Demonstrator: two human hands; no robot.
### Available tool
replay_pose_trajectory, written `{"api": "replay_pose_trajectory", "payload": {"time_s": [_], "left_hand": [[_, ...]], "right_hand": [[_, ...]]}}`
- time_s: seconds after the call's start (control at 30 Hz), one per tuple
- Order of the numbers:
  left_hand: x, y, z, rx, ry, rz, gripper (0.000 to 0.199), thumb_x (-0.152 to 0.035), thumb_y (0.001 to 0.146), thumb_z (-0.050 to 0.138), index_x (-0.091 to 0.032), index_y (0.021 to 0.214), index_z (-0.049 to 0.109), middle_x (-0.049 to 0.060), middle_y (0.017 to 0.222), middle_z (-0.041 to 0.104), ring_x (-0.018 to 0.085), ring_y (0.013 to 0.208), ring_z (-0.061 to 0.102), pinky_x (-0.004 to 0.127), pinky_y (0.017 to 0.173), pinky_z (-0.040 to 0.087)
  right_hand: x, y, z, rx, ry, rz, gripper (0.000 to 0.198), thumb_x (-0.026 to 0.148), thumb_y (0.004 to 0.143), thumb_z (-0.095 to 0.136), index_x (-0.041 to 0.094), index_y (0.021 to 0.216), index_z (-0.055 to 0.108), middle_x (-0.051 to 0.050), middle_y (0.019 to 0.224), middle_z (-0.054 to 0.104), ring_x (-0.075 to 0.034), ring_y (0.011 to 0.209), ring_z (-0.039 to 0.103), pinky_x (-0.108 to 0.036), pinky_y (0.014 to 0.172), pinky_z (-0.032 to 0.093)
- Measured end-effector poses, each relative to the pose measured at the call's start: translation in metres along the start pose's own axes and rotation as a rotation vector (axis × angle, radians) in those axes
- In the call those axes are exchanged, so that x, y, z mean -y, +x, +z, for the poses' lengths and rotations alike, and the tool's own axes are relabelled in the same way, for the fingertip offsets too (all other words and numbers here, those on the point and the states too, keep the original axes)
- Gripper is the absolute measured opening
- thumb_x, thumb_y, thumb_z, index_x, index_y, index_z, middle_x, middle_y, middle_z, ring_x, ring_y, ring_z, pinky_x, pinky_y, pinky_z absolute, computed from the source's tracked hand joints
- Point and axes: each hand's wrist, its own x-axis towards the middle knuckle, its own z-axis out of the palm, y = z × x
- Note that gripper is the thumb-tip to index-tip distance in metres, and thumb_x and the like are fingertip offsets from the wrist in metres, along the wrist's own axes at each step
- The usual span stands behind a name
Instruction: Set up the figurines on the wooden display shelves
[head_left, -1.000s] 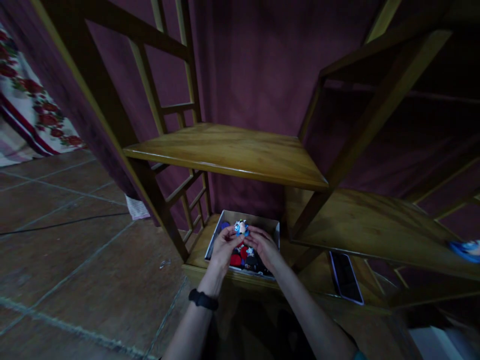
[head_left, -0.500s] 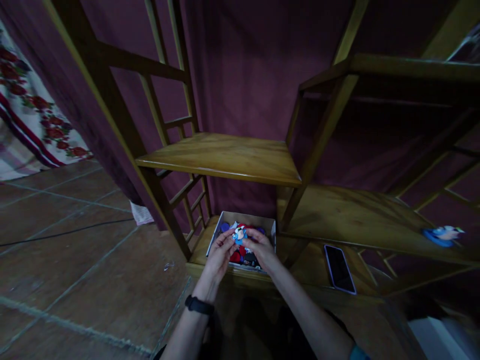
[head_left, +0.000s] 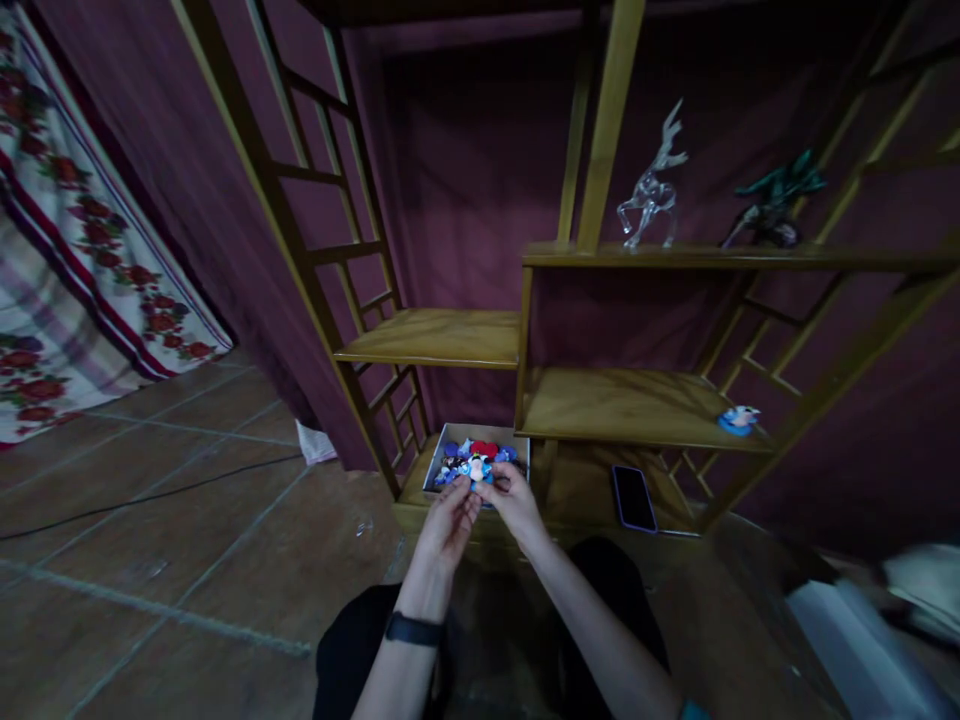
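Observation:
Between my two hands I hold a small blue and white figurine [head_left: 477, 468] just above the front of an open cardboard box. My left hand [head_left: 452, 515] pinches its left side, and the fingers of my right hand [head_left: 514, 500] close on its right side. Inside the box [head_left: 442, 432], several small red, purple and blue pieces [head_left: 484, 449] lie heaped together. The box rests on the lowest shelf at the left. My fingers partly hide the figurine's base.
A similar blue-based figurine [head_left: 739, 419] stands on the right middle shelf [head_left: 615, 405]. Below it lies a phone [head_left: 634, 498]. A clear deer statuette [head_left: 652, 190] and a dark green statuette [head_left: 780, 205] stand higher up. A cable [head_left: 150, 492] runs across the floor at the left.
My view has tilted up and drawn back, bringing the upper shelf's statuettes into sight. Both hands still hold the figurine, which now sits near the box's front edge.

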Motion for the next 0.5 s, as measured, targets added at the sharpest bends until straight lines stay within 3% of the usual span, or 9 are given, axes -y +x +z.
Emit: {"api": "replay_pose_trajectory", "payload": {"time_s": [0.1, 0.23, 0.5], "left_hand": [[0.003, -0.03, 0.012, 0.022, 0.038, -0.007, 0.01, -0.003, 0.077, 0.058, -0.011, 0.081, 0.063, 0.005, 0.07, 0.066, 0.009, 0.057, 0.062, 0.018, 0.058, 0.053], [0.008, -0.06, 0.027, 0.051, 0.091, -0.011, 0.008, -0.005, 0.078, 0.059, -0.01, 0.081, 0.063, 0.006, 0.07, 0.067, 0.009, 0.055, 0.06, 0.017, 0.055, 0.052], [0.035, -0.091, 0.055, 0.078, 0.175, 0.101, 0.019, -0.004, 0.068, 0.068, -0.013, 0.084, 0.064, 0.003, 0.074, 0.069, 0.009, 0.057, 0.062, 0.019, 0.056, 0.052]], "right_hand": [[0.021, -0.025, -0.007, 0.002, -0.018, -0.049, 0.037, 0.04, 0.058, 0.076, 0.021, 0.085, 0.062, -0.001, 0.084, 0.063, -0.015, 0.073, 0.058, -0.029, 0.068, 0.05], [0.047, -0.051, -0.024, 0.027, 0.04, -0.001, 0.037, 0.049, 0.064, 0.07, 0.019, 0.084, 0.063, -0.002, 0.08, 0.063, -0.014, 0.066, 0.058, -0.029, 0.061, 0.052], [0.08, -0.076, -0.055, 0.006, 0.071, -0.007, 0.038, 0.05, 0.062, 0.072, 0.018, 0.08, 0.063, -0.002, 0.08, 0.064, -0.015, 0.068, 0.059, -0.029, 0.063, 0.053]]}}
